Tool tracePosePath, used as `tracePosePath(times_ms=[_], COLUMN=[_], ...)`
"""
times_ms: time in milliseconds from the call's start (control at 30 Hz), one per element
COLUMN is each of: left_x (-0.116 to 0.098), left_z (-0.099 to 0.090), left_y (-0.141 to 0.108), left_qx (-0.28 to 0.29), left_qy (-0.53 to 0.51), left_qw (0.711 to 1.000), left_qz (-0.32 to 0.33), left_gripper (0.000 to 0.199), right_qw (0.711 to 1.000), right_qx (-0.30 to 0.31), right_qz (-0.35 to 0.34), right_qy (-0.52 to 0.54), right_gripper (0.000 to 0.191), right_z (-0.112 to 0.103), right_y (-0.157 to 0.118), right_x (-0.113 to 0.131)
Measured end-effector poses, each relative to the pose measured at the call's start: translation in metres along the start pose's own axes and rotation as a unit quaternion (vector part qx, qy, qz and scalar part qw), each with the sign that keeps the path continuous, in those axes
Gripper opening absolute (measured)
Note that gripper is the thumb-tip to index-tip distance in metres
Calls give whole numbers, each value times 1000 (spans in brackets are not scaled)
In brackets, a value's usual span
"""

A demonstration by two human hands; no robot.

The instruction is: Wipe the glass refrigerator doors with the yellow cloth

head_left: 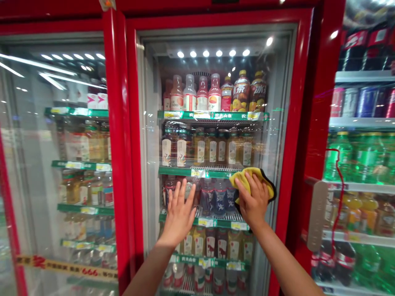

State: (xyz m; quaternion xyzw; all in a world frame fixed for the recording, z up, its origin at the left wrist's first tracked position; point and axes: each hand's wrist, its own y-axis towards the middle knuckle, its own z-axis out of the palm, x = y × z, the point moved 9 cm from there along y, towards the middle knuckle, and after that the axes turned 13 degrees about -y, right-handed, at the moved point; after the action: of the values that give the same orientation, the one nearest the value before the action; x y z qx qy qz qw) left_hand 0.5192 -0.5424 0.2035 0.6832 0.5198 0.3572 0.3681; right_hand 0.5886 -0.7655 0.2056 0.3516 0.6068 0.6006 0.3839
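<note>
1. The right hand (253, 201) sits just beside the red door frame (285, 164) at centre right. Above both hands, the glass door (148, 123) runs free up to the frame's top edge.
2. A yellow cloth (247, 181) with a black border lies bunched against the glass, level with a green shelf edge (175, 171).
3. The right hand clasps the cloth, pressing it to the glass. Cloth shows past the fingertips and beyond the hand's right side.
4. Lower centre, the left hand (179, 216) rests open and flat on the glass, fingers spread, well apart from the cloth. Drink bottles (219, 198) stand behind the glass.
</note>
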Motion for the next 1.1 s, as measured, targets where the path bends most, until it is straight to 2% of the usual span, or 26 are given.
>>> tracePosePath(times_ms=[100,167,233,300,367,467,567,667,767,867,967,1033,1100], left_x=[-16,-36,-59,-83,-102,-115,-121,-126,-129,-127,-113,-90,-56], left_z=[-5,-11,-14,-10,3,31,51,61,63,60,50,33,13], left_y=[7,14,24,34,45,61,73,75,61,42,44,61,78], left_qx=[-15,-36,-60,-66,-59,-64,-97,-127,-153,-169,-149,-147,-164], left_qy=[-42,-93,-154,-210,-243,-215,-125,-43,-2,27,42,29,9], left_qw=[999,995,986,973,966,974,987,991,985,971,957,961,976], left_qz=[3,16,36,63,70,30,1,12,75,169,244,231,140], left_gripper=[74,72,71,70,70,74,76,62,60,64,62,60,58], right_qw=[997,989,968,933,884,819,800,808,840,890,931,953,969], right_qx=[29,64,86,93,86,65,58,22,-32,-26,2,16,26], right_qz=[55,57,70,107,160,246,316,372,390,345,271,213,157], right_qy=[46,122,225,332,431,514,507,455,376,296,243,213,187], right_gripper=[63,66,64,59,57,57,49,36,34,33,35,36,35], right_z=[9,13,14,14,14,12,4,-13,-37,-51,-53,-51,-50], right_y=[27,29,24,18,15,16,15,7,-4,-9,-5,0,6], right_x=[31,51,57,49,34,8,-15,-35,-46,-40,-30,-24,-20])
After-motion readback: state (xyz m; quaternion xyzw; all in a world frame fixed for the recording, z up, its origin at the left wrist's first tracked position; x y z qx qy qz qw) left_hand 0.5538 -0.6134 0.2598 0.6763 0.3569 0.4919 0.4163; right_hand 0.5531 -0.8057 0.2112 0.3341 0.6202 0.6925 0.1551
